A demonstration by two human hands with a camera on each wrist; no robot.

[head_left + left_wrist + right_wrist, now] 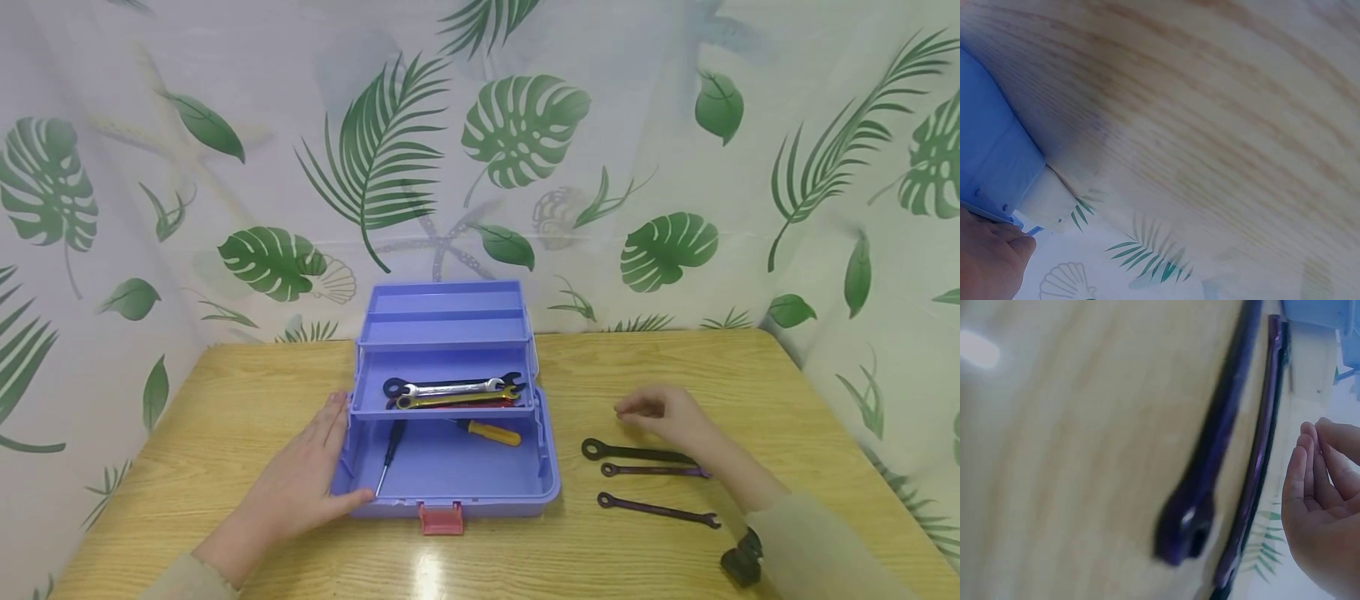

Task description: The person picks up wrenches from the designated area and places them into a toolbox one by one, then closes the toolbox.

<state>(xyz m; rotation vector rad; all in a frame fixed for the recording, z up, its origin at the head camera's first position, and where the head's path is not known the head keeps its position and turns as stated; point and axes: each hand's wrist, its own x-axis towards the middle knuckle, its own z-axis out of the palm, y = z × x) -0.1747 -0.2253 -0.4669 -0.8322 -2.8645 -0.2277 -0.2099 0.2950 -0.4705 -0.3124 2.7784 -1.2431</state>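
My left hand (300, 475) rests against the left side of a blue toolbox (480, 475), fingers straight along it and thumb at the front rim. In the left wrist view, the fingers (997, 250) lie at the box's upper edge. My right hand (667, 414) is above the table to the box's right, fingertips and thumb close together with nothing seen between them. Just below it lie a black ratchet wrench (637, 452), a purple wrench (652, 471) and a dark purple wrench (660, 508) nearer the front.
The raised tray (442, 362) holds several wrenches, including a silver wrench (453, 388) and a gold wrench (457, 401). In the box bottom are a black-handled screwdriver (392, 450) and a yellow-handled screwdriver (491, 432). A red latch (441, 520) hangs at the front.
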